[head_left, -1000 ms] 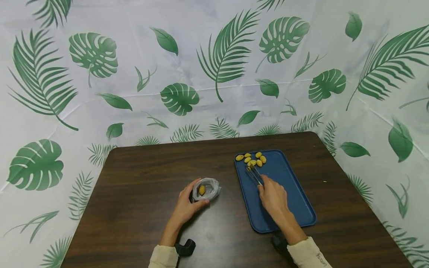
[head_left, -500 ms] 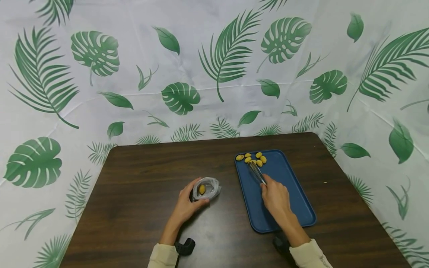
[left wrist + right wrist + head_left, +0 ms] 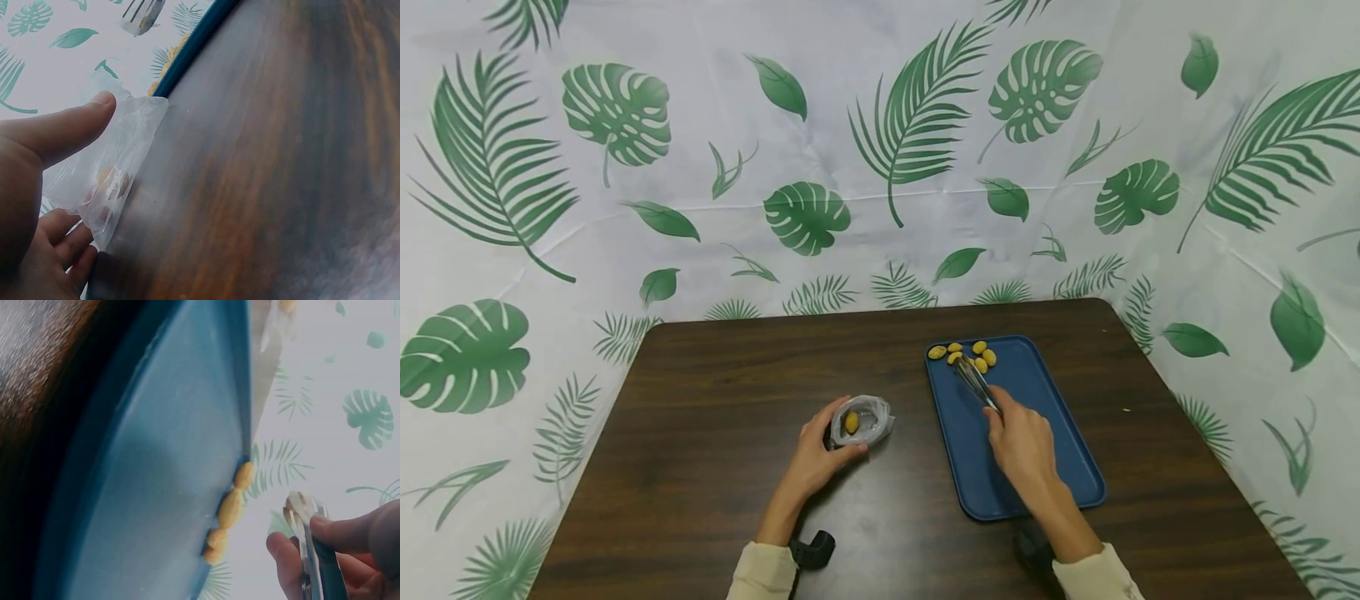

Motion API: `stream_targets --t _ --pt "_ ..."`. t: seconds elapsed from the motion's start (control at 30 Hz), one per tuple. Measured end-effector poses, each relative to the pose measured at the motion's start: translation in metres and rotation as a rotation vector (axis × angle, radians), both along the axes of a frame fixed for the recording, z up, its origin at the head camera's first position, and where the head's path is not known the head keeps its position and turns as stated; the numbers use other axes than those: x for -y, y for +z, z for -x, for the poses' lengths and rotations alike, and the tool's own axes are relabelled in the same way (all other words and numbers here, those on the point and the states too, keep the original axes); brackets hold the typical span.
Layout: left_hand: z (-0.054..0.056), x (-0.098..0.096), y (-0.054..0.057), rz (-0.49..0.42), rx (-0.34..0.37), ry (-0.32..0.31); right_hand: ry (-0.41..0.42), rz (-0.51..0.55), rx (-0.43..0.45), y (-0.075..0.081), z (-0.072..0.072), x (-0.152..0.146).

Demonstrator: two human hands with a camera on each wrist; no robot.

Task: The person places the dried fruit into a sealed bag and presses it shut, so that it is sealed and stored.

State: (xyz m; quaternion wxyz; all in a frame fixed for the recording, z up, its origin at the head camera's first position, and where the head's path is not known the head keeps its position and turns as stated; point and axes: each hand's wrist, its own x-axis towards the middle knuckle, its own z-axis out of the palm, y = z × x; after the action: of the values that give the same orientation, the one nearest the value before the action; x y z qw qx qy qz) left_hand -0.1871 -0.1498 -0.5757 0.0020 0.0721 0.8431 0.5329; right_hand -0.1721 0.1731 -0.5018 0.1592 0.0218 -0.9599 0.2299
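Note:
My left hand holds a clear plastic bag upright on the table, thumb and fingers around its sides. Inside it lies a small yellow oval fruit, which shows blurred through the plastic in the left wrist view. My right hand grips metal tongs over the blue tray. Their fork-like tips overlap the cluster of yellow fruits at the tray's far left corner. In the right wrist view, a yellowish piece shows between the tong tips, partly hidden by the metal.
The dark wooden table stands against a white cloth backdrop printed with green leaves. The tray's raised rim runs between the fruits and the bag. A black wrist device sits on the left wrist.
The tongs' tips have drawn together, and the right hand has shifted slightly to the right. The fruit that lay nearest the tips is now hidden by them. Left hand and bag stay put.

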Motion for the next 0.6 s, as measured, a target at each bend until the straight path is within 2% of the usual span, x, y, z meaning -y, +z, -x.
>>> stream_targets --t 0.6 --pt "0.0 -0.001 0.001 0.007 0.002 -0.003 0.028 0.038 -0.055 0.017 -0.011 0.007"
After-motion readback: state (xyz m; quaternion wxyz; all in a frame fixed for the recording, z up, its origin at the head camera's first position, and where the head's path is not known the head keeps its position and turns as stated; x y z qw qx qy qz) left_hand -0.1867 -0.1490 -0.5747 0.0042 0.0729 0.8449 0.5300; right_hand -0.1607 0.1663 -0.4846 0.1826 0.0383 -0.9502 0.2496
